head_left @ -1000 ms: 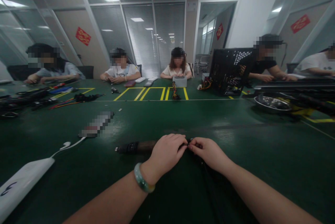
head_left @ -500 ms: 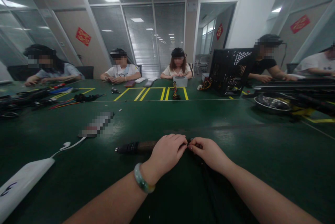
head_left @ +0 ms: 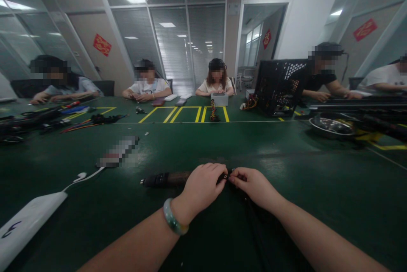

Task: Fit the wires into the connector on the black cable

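Observation:
An electric screwdriver [head_left: 178, 179], with a black nose, a metal tip and a brownish barrel, lies along the green table and points left. My left hand [head_left: 203, 187], a bangle on its wrist, is closed around the rear part, which its fingers hide. At that rear end a small shiny spot shows by my left fingertips. Close to it, the thumb and fingers of my right hand [head_left: 249, 180] are pinched together on a small dark piece, mostly covered. A dark cable [head_left: 254, 217] runs from below my right hand toward the bottom edge.
A white power bank [head_left: 32, 221] joins by a white cable to a blurred phone-like device [head_left: 119, 153] at left. Dark cables [head_left: 32, 119] pile up far left. A black computer case [head_left: 280, 87] and metal bowl [head_left: 330, 127] stand right. Several people sit across the table.
A narrow gap with a shiny spot has appeared between my left fingertips and my right fingertips. Both hands otherwise stay almost in place.

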Demonstrator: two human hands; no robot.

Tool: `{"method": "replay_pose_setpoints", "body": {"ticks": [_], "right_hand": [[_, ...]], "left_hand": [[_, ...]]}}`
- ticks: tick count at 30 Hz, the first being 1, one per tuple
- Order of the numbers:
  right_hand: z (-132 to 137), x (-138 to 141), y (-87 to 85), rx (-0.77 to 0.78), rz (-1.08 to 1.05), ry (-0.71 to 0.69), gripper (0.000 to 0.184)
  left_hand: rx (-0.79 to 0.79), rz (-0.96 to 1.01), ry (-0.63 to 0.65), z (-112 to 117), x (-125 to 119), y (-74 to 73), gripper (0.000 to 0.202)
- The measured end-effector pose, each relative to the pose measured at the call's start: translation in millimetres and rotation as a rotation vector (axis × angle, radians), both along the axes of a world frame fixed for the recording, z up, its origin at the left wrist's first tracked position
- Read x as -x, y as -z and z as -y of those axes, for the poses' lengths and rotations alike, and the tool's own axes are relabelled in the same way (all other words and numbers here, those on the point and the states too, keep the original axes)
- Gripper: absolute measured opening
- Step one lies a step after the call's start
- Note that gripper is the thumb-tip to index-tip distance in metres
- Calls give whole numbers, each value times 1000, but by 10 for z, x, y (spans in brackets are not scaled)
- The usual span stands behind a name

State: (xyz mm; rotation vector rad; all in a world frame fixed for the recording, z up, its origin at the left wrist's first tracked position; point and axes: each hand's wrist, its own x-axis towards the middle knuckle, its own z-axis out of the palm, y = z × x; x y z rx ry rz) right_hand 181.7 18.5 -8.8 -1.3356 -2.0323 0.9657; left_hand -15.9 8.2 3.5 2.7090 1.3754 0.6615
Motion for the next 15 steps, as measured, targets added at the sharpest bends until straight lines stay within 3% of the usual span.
{"method": "replay_pose_setpoints", "body": {"ticks": [15], "right_hand": [[12, -5, -44, 11, 4, -7, 18]], "left_hand": [[-13, -4, 27, -1, 0, 2, 11]]}}
